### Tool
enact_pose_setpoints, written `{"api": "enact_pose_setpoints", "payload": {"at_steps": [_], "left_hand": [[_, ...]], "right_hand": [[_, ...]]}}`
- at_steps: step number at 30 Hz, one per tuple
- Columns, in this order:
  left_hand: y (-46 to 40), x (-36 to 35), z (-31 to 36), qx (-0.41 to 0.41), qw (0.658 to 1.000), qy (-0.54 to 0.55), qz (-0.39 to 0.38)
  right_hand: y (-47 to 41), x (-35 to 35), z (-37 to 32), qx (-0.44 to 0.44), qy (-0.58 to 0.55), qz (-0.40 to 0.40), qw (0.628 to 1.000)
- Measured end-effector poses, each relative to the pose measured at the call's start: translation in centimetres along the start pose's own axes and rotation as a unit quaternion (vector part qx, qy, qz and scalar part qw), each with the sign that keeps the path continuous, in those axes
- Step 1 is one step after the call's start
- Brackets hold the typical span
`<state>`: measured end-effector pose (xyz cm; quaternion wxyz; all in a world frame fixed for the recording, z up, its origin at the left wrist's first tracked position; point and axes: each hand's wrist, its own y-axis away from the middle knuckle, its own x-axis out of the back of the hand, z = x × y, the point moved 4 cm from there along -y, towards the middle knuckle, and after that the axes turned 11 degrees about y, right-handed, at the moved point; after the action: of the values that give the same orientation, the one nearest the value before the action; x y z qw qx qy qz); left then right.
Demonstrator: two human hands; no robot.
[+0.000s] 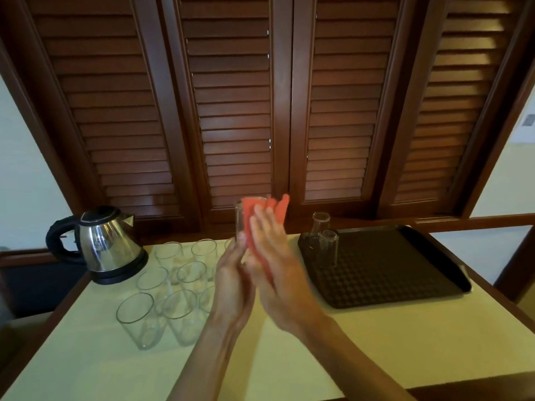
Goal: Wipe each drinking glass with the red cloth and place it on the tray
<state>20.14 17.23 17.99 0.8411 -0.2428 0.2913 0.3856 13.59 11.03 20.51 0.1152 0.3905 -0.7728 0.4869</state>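
My left hand [231, 273] grips a clear drinking glass [239, 221] by its lower part and holds it upright above the table's middle. My right hand [272, 256] presses the red cloth [252, 215] flat against the glass's right side, fingers straight. The cloth covers most of the glass and sticks up past its rim. To the right lies a dark textured tray [385, 273] with two glasses [328, 247] standing upside down at its far left corner. Several more clear glasses [162, 287] stand upright in a cluster on the table at the left.
A steel electric kettle [107, 244] with a black handle stands at the table's far left corner. Dark wooden louvred shutters [237, 111] close off the back. The cream tabletop [289, 366] has a wooden edge all round.
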Motion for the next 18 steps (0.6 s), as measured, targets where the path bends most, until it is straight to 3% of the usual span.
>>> {"api": "enact_pose_setpoints", "payload": {"at_steps": [3,7,11,15,18], "left_hand": [[-0.2,0.5,0.9,0.0,1.0,0.018,0.007],[1.1,0.2,-0.4,0.009,1.0,0.006,0.0],[0.3,1.0,0.4,0.01,0.999,0.031,0.022],[0.8,0.5,0.0,-0.004,0.999,-0.038,0.01],[0.1,0.8,0.1,-0.004,0.998,-0.053,0.012]], "right_hand": [[1.9,-1.0,0.3,0.05,-0.019,-0.016,0.998],[-1.4,1.3,0.3,-0.057,-0.115,0.042,0.991],[1.1,-0.4,-0.5,0.012,-0.051,-0.009,0.999],[-1.1,0.3,1.8,-0.102,-0.058,-0.011,0.993],[-0.1,-0.2,0.7,-0.043,-0.019,-0.018,0.999]]}}
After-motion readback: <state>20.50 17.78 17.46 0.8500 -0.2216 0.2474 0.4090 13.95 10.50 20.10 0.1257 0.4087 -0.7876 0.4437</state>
